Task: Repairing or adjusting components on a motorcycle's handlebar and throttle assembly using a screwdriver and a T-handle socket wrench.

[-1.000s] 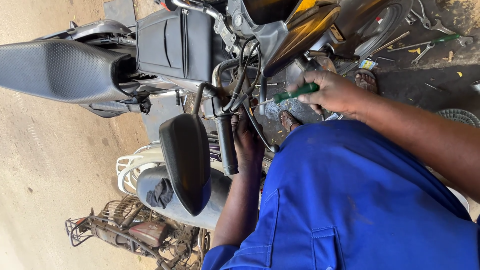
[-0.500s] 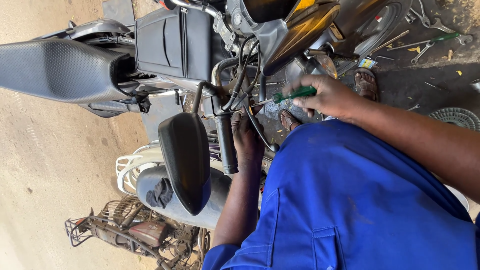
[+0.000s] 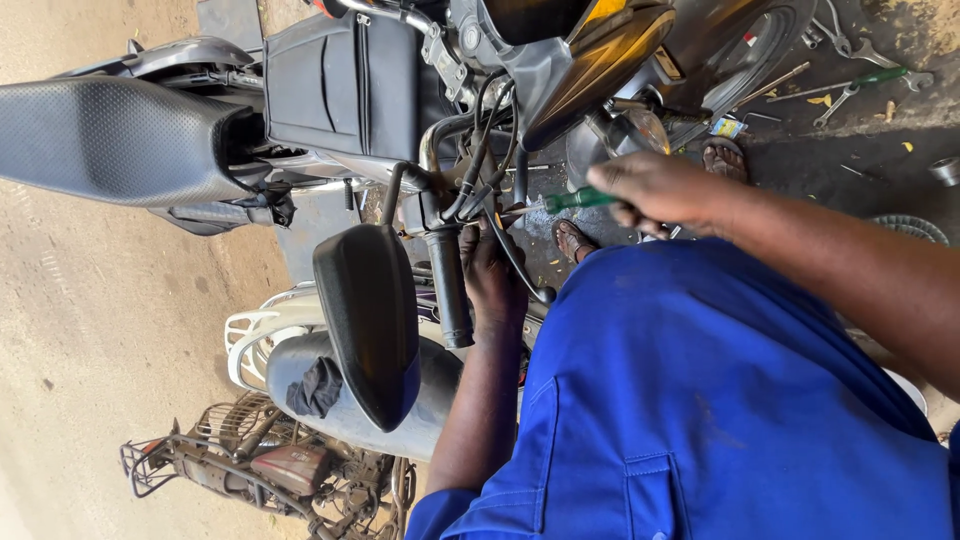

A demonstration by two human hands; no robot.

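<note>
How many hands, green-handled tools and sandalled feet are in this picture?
Hands: 2, the right hand and the left hand
Green-handled tools: 2, the held screwdriver and the tool on the ground
Sandalled feet: 2, the near foot and the far foot
Total: 6

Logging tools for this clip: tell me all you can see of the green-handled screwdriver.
The screwdriver has a translucent green handle that looks plastic and a thin metal shaft. It lies roughly level in the picture. One hand holds the handle; the tip points into the cables beside the handlebar, where the other hand rests. The tip itself is too small to make out.
</note>
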